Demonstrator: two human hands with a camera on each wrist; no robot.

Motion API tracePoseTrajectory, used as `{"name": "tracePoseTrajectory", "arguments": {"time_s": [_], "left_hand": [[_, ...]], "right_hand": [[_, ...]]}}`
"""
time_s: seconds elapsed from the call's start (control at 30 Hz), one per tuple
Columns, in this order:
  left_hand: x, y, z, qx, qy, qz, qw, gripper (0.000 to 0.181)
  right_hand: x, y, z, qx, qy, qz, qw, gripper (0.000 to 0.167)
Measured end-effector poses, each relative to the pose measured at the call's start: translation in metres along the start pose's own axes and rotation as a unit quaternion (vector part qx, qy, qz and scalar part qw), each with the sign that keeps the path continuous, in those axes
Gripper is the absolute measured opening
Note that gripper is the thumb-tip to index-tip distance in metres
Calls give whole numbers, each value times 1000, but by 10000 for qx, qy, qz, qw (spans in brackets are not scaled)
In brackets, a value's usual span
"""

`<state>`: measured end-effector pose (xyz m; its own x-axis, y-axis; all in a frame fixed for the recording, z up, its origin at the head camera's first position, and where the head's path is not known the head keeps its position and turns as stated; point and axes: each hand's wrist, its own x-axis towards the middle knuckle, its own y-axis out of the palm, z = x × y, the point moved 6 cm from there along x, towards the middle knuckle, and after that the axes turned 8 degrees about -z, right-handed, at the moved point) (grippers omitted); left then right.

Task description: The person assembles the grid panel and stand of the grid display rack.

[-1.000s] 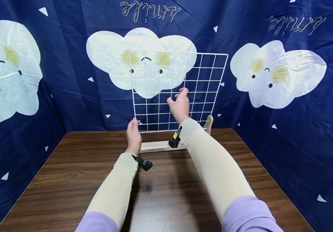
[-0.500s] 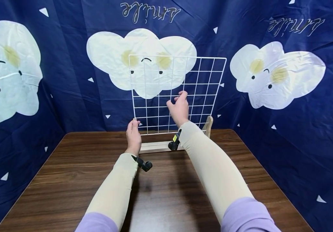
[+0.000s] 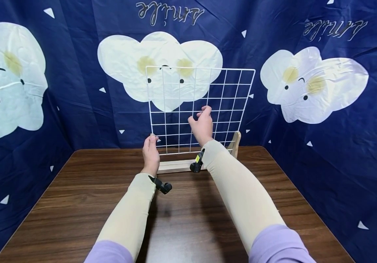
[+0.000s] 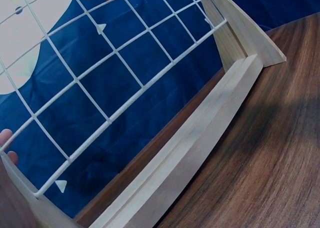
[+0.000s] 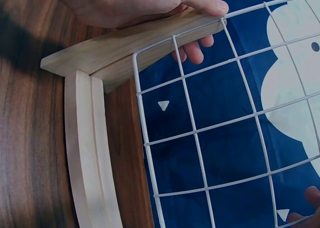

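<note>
A white wire grid panel stands upright above a pale wooden stand. Its lower edge hangs clear of the grooved base bar. The left end of the panel lies along the left wooden upright, and its right end meets the right upright. My left hand grips the left upright, thumb on the near side and fingertips showing beyond. With curled fingers reaching through the mesh, my right hand holds the panel by its wires near the middle. That hand's exact contact is partly hidden.
The brown wood-grain table lies under the stand and runs toward me. A dark blue curtain with white clouds hangs close behind the table's back edge and along both sides.
The grid panel has moved down, its top edge sinking toward the stand. My right hand has lowered with it, while my left hand has stayed on the left upright.
</note>
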<state>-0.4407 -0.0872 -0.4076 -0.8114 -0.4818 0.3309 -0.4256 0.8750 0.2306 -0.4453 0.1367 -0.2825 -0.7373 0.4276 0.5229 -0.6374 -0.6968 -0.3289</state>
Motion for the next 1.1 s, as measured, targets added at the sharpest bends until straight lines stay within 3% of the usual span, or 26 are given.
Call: {"name": "tracePoseTrajectory", "arguments": {"time_s": [0.63,0.83,0.87,1.1], "left_hand": [[-1,1,-4,-185,-12,20,9998,39],[-20,-2,-42,7,-24,38,10000,34],[-20,-2,-43,15,-10,33,10000,34],[0,2,-1,-59,-32,-66,10000,39]], "right_hand": [[-7,5,-8,-26,141,125,9998,56],[-10,4,-9,-47,134,110,9998,57],[-10,4,-10,-26,138,125,9998,57],[-13,6,-13,-18,188,135,9997,58]]}}
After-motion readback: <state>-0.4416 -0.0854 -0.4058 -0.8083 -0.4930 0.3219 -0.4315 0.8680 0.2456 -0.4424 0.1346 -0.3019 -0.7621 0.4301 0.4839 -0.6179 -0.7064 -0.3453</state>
